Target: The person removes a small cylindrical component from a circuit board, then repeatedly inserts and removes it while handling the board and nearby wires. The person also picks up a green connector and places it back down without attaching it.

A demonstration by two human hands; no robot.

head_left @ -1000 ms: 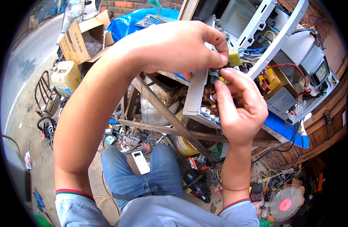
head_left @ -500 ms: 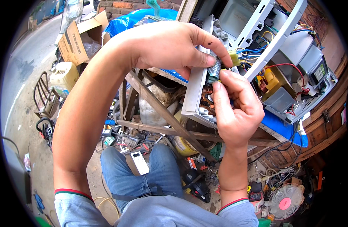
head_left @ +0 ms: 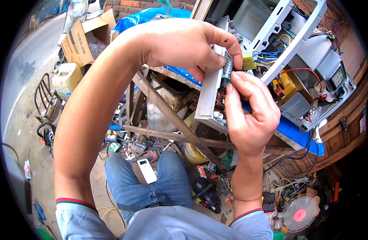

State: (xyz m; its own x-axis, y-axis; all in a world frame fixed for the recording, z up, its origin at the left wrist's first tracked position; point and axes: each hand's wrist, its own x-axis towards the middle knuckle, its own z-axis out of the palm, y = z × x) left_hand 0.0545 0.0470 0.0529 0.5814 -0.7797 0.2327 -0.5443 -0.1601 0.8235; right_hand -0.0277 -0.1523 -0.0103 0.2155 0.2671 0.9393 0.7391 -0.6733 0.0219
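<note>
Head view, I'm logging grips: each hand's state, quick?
Left hand: closed, holding a shiny grey-green strip.
Right hand: at its lower end; grip cannot be told.

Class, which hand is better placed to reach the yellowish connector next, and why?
Probably the left hand: its index fingertip is beside the yellowish connector, while the right hand sits lower in view.

The right hand [head_left: 254,116] hides part of the circuit board [head_left: 220,99] in the grey plastic panel [head_left: 207,95], and its curled fingers are partly out of sight. The left hand [head_left: 188,44] covers the upper end of a small grey-green part [head_left: 227,69], its kind unclear; whether the right fingertips grip it cannot be told. The top edge crops the microwave oven [head_left: 252,18]. Floor scraps [head_left: 130,147] are too small to identify.
</note>
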